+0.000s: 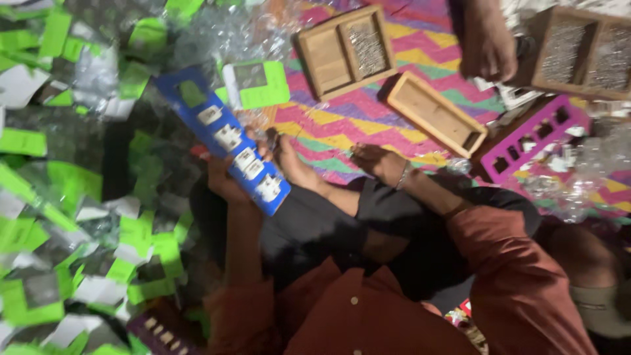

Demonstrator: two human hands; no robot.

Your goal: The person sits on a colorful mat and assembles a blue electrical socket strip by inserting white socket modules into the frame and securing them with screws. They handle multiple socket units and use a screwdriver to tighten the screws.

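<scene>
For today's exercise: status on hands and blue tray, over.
Left hand grips blue tray, four white pieces seated. Right hand low over mat, grasp unclear. Another person's hand beyond.

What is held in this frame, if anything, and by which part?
The left hand grips the blue slotted tray by its lower edge, near the white pieces. The right hand appears empty.

**One head camera, looking steeply down**

A single view comes from the person's head, tilted almost straight down over their lap and rolled to one side. It sits close: the left hand (227,181) fills the centre, the right hand (378,161) just beside it. Beyond the hands lies the zigzag mat (407,52).
</scene>
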